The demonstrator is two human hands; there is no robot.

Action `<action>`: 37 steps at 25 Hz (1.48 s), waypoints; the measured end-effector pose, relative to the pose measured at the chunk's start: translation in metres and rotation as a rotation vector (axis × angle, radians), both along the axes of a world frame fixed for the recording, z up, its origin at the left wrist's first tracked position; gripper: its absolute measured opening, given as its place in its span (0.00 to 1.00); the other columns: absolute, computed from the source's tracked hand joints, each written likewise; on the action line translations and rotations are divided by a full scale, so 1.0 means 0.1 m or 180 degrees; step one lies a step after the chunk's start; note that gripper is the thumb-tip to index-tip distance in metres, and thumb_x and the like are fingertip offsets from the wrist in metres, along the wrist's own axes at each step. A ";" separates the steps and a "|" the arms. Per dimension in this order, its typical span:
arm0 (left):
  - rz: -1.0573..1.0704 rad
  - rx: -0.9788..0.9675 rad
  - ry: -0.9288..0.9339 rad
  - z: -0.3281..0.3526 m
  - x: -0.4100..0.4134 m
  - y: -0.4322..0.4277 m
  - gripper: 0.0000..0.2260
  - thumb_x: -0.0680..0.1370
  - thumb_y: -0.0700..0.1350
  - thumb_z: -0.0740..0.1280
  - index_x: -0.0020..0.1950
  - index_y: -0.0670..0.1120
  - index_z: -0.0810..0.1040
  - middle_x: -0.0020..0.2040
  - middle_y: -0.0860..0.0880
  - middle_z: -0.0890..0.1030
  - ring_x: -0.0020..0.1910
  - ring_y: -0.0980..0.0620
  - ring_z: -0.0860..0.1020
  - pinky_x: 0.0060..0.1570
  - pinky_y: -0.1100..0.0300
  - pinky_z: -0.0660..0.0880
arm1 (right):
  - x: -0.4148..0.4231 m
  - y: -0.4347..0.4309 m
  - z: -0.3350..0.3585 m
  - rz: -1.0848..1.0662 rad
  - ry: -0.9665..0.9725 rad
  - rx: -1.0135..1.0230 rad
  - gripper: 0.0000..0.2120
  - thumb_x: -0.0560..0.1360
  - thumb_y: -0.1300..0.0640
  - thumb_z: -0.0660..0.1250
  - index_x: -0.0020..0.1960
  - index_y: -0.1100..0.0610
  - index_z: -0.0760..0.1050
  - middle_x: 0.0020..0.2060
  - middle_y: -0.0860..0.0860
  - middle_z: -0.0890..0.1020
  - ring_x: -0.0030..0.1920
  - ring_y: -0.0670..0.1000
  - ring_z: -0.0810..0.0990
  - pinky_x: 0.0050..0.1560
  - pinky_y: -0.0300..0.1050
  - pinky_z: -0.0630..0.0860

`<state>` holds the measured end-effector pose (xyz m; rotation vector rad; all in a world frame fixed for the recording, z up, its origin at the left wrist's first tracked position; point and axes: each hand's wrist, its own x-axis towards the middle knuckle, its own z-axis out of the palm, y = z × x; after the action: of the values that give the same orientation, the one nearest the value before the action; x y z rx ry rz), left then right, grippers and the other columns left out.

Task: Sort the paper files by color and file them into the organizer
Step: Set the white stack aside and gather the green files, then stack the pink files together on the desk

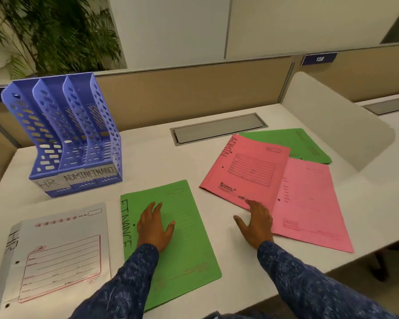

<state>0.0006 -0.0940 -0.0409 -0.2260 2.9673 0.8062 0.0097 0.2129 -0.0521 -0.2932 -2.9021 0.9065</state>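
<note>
Hands are lying flat, fingers (157, 209) spread: left hand (156, 226) on the green file (189, 249), right hand (257, 223) touching the pink file (247, 166). Pinching its near corner is looking wisest.

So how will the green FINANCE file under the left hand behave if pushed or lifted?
The green FINANCE file looks like thin card lying flat, so probably light and bendy if lifted by a corner. On the smooth white desk it likely slides easily under the flat left hand. Rolling or tipping seems unlikely.
</note>
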 end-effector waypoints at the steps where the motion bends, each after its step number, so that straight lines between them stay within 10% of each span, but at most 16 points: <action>1: -0.0153 -0.0024 -0.0018 0.04 -0.15 0.13 0.33 0.77 0.56 0.66 0.78 0.47 0.57 0.78 0.46 0.57 0.76 0.45 0.57 0.74 0.45 0.57 | -0.09 0.15 0.03 -0.0135 -0.0058 -0.0013 0.31 0.74 0.45 0.70 0.72 0.54 0.64 0.68 0.54 0.71 0.68 0.57 0.67 0.68 0.56 0.62; 10: -0.0969 -0.0065 -0.0414 0.10 -1.17 1.09 0.38 0.75 0.59 0.68 0.78 0.45 0.56 0.77 0.44 0.61 0.75 0.45 0.61 0.73 0.49 0.60 | -0.52 1.08 0.01 -0.0742 -0.0614 -0.0393 0.48 0.68 0.37 0.73 0.77 0.56 0.54 0.75 0.55 0.62 0.75 0.56 0.59 0.74 0.60 0.59; 16: -0.1086 -0.0056 -0.0627 0.06 -1.46 1.38 0.32 0.68 0.64 0.72 0.65 0.47 0.69 0.56 0.47 0.76 0.58 0.45 0.75 0.57 0.47 0.76 | -0.61 1.18 0.00 -0.0505 -0.0474 -0.0510 0.50 0.67 0.35 0.72 0.78 0.55 0.53 0.77 0.54 0.60 0.77 0.55 0.58 0.75 0.59 0.55; 21: -0.0836 0.0016 -0.0716 0.08 -1.52 1.55 0.39 0.68 0.63 0.72 0.72 0.46 0.64 0.65 0.43 0.73 0.63 0.42 0.73 0.62 0.44 0.73 | -0.66 1.13 0.00 -0.0324 -0.0440 -0.0548 0.49 0.67 0.36 0.73 0.77 0.56 0.54 0.76 0.54 0.61 0.77 0.55 0.58 0.75 0.60 0.56; 37: 0.0315 0.2506 -0.0624 0.27 -1.04 1.49 0.26 0.77 0.44 0.70 0.71 0.44 0.64 0.63 0.42 0.77 0.53 0.45 0.81 0.50 0.50 0.80 | -0.74 1.11 0.21 -0.0965 -0.0276 -0.2656 0.36 0.72 0.57 0.74 0.74 0.58 0.61 0.61 0.53 0.74 0.58 0.54 0.76 0.58 0.51 0.74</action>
<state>-0.1035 0.0549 -0.0142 -0.3687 2.2508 1.7466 -0.0641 0.3241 -0.0315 -0.8009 -2.2699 2.0056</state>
